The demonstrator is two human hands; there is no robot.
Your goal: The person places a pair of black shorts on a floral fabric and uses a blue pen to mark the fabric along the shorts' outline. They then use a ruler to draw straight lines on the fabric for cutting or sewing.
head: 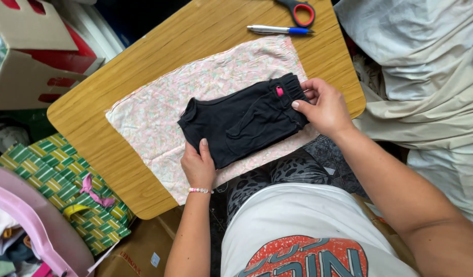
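1 blk shorts (244, 120), 1 floral cloth (159, 110), 1 pen (278, 30), 1 pr scissors (298, 9), 2 hands.

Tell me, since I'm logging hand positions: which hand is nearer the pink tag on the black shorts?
Right. The right hand grips the waistband beside the pink tag; the left hand holds the black shorts at the opposite end.
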